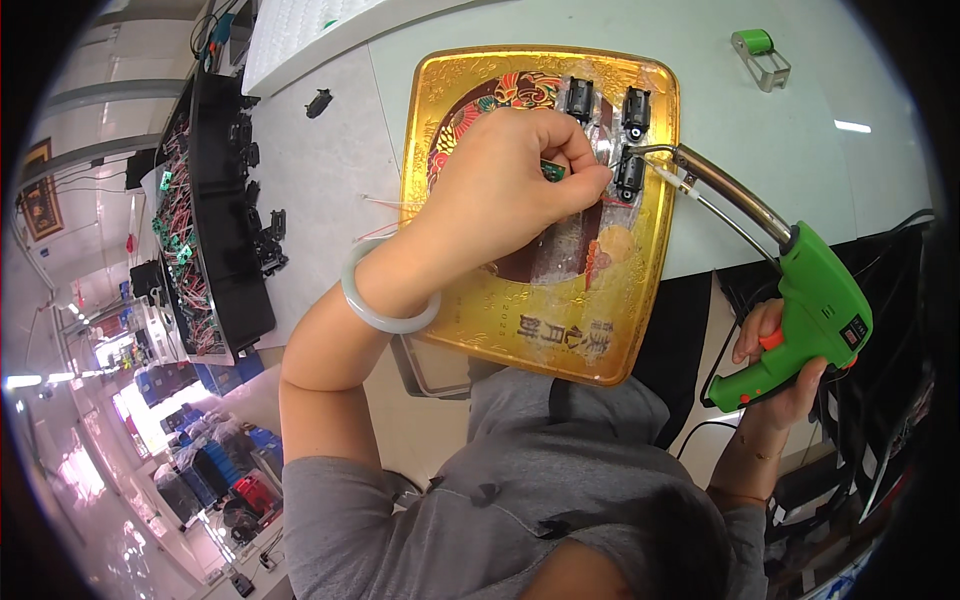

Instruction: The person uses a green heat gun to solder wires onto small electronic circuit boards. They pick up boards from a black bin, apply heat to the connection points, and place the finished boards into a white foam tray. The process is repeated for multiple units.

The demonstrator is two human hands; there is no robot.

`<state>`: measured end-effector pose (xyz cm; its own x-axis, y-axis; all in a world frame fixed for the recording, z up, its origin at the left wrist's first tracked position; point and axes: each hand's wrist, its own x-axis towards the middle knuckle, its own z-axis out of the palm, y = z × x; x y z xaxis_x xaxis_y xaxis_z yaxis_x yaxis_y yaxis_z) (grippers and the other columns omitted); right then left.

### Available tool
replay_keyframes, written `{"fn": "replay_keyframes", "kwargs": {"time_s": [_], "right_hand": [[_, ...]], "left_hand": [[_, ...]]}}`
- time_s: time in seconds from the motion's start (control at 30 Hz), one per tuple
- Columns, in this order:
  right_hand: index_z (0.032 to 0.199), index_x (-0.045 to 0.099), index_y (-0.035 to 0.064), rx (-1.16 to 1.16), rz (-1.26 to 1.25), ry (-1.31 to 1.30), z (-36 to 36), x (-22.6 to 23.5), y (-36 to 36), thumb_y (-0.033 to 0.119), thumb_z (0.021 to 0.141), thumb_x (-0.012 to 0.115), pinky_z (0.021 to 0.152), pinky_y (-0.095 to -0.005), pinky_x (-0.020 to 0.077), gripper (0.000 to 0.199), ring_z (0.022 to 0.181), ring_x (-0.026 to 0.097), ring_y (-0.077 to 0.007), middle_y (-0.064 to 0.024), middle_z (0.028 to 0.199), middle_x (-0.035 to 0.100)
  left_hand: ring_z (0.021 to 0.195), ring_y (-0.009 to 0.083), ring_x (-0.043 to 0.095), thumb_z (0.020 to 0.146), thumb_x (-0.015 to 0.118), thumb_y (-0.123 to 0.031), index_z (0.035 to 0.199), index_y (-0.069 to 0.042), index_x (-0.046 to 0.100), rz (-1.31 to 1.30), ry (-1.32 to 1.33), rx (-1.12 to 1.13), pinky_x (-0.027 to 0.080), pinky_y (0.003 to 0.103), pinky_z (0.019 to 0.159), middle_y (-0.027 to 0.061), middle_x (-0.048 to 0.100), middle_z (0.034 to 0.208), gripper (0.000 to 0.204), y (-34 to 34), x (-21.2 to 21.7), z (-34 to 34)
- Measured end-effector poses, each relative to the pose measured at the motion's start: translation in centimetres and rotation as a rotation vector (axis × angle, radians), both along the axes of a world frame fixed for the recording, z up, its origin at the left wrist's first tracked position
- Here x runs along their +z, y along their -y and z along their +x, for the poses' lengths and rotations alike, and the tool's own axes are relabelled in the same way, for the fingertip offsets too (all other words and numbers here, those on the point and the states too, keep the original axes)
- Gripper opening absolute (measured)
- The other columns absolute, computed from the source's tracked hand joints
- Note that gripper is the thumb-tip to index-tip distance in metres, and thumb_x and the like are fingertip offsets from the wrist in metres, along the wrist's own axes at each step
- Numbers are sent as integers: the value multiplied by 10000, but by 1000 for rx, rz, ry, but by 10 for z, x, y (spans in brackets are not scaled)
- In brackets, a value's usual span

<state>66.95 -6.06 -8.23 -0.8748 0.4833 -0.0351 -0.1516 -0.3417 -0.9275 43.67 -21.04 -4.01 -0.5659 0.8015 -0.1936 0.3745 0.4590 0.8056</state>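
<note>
My left hand [500, 180], a pale bangle [385, 305] at its wrist, is closed in a pinch on a small green circuit board [552, 171], which the fingers mostly hide. Thin red and white wires trail out behind the hand. In my right hand [785, 385] is a green soldering gun [825, 300], fingers wrapped round its handle by an orange trigger. Its long metal tube reaches left, and the bent tip is at a small black plastic part [630, 178]. Two similar black parts, one upper left [578, 100] and one upper right [636, 112], sit on a gold tin lid [480, 335].
A black tray [235, 280] at the left stands beside many green boards with red wires [185, 240]. Loose black parts [268, 240] lie next to it, another [318, 102] farther off. A green spool on a metal stand [760, 58] is at the far right of the table.
</note>
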Motion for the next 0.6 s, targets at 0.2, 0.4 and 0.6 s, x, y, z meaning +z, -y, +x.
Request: {"fn": "replay_keyframes", "kwargs": {"time_s": [0.2, 0.4, 0.6], "right_hand": [[875, 413, -19, -55, -8, 32, 1, 0, 1, 559, 792, 372, 476, -224, 411, 585, 595, 456, -145, -86, 720, 409], [794, 380, -13, -71, -4, 27, -1, -2, 4, 540, 805, 371, 452, -197, 349, 554, 553, 387, -118, -74, 658, 370], [801, 379, -13, 5, -4, 37, 1, -2, 1, 554, 801, 362, 447, -193, 349, 567, 556, 382, -114, -76, 661, 373]], "left_hand": [[612, 49, 490, 712, 619, -98, 682, -7, 565, 16, -3, 2, 399, 182, 560, -2, 554, 635, 110, 0, -1, 0], [606, 46, 475, 710, 622, -105, 677, -9, 556, 8, -17, 0, 389, 179, 553, -9, 540, 631, 121, 0, 0, -1], [604, 42, 469, 712, 622, -110, 681, -8, 552, -5, 8, 17, 384, 178, 547, -12, 534, 630, 127, -1, 2, 0]]}}
